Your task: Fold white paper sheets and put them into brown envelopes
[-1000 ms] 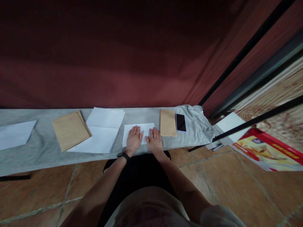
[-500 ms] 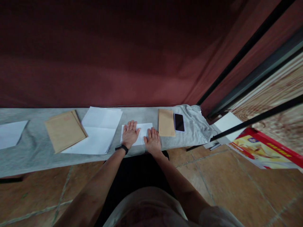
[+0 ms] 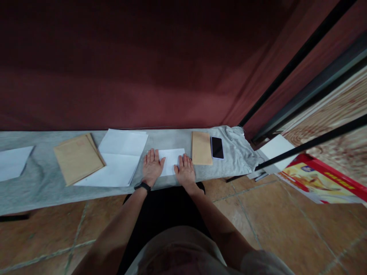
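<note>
The paper (image 3: 171, 163) lies flat on the bench (image 3: 169, 138), close to its near edge and squarely in front of the person, probably so that both arms can bear straight down on it. The left hand (image 3: 153, 165) is palm down over the paper's left end, fingers straight and slightly parted, thumb pointing inward; the right hand (image 3: 185, 170) lies likewise at the other end, its thumb also turned in. Neither is closed around anything — they seem to press rather than grip, which would keep the paper flat and its ends from lifting. Between the thumbs, the middle of the paper shows bare. Just beside the right fingertips is an envelope (image 3: 202, 148), with a phone (image 3: 217, 148) next to it, both apparently set aside within easy reach. To the left, creased sheets (image 3: 123, 143) lie spread out, partly under some brown envelopes (image 3: 78, 157) — perhaps a supply kept near the left hand. Another sheet (image 3: 14, 163) lies farther left.
</note>
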The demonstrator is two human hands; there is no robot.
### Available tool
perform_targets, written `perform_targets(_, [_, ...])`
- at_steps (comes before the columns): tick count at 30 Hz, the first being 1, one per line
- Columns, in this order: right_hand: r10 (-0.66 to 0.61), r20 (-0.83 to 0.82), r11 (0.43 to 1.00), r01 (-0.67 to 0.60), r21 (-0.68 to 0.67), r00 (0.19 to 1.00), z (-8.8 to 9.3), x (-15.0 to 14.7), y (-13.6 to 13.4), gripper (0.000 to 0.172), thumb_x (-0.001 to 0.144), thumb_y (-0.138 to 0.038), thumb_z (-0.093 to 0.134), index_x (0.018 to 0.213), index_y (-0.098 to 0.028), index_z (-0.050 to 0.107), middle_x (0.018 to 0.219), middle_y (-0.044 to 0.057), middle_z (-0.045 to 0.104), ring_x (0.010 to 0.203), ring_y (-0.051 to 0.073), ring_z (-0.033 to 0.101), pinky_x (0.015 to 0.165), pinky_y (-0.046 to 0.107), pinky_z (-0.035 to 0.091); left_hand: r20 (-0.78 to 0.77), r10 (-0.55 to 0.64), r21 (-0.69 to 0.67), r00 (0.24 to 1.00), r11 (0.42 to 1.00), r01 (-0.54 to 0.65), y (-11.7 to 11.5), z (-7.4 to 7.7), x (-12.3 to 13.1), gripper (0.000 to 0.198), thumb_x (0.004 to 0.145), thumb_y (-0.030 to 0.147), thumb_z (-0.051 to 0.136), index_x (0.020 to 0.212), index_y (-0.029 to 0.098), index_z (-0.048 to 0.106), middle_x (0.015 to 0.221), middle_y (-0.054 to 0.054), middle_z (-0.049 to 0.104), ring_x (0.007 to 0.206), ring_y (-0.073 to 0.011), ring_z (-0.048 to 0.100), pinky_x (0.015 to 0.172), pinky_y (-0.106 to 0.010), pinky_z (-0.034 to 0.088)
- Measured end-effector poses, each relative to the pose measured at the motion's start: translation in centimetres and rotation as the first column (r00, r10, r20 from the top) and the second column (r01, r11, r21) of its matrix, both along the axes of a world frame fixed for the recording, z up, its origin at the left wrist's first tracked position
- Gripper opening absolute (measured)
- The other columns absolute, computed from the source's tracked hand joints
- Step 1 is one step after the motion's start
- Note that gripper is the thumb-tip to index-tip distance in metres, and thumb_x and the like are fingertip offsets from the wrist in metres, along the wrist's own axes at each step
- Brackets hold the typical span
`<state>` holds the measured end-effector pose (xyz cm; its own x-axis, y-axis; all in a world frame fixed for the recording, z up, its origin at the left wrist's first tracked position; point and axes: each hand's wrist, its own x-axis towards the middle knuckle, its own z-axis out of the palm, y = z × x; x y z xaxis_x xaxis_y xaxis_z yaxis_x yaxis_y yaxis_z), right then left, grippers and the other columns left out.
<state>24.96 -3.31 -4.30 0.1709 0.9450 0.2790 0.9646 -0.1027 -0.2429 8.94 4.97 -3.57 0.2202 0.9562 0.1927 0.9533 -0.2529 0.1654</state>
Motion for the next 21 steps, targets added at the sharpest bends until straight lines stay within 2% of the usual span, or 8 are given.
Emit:
perform_targets(9, [0.003,0.004,1.0,-0.003,-0.031,1.0,0.1,0.0,0.1,0.063,0.104,-0.042,0.046,0.155,-0.007,0.038,0.162,0.023,0.035,0.15,0.032,0.035,0.121,0.048,0.029,0.027,-0.002,0.016,1.0,1.0,0.001,-3.0,-0.3,-1.5,0.073,0.102,0.049,0.03,0.155,0.0,0.034,0.162,-0.024,0.033,0.153,-0.0332,0.027,0.125,-0.05,0.023])
perform_targets(21, [-0.007,0.006,1.0,0.007,-0.026,1.0,0.0,0.0,0.0,0.064,0.104,-0.043,0.046,0.157,-0.009,0.037,0.163,0.021,0.034,0.15,0.032,0.036,0.122,0.048,0.03,0.054,-0.019,0.047,0.998,0.999,0.017,-5.1,-0.5,-2.4,0.07,0.102,0.048,0.029,0.153,0.001,0.037,0.161,-0.024,0.036,0.153,-0.0323,0.03,0.124,-0.051,0.024])
